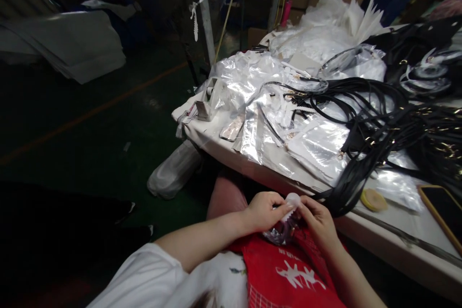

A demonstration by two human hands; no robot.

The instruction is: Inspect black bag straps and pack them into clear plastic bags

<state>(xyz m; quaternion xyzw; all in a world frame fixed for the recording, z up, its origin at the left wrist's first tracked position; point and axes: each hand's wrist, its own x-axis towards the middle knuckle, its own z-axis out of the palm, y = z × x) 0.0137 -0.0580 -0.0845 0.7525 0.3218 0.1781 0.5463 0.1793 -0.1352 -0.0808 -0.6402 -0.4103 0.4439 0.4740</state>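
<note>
We found the white strip (290, 208) above the wearer's lap, between the two hands, its round end uppermost and its toothed edge running down towards the body and slightly left. The left hand (266, 210) was pinched on it, thumb lying across the strip; the right hand (319, 219) was pinched at its right edge near the round end. Both hands were in contact, so we judged neither clearly nearer. Shiny film (277, 237) hung just below the strip, over the red apron (260, 269). Beyond the hands we noted the table (231, 156), bearing clear bags (249, 77), black straps (355, 173), a tape roll (374, 200) and, further right, a phone (445, 211).
</note>
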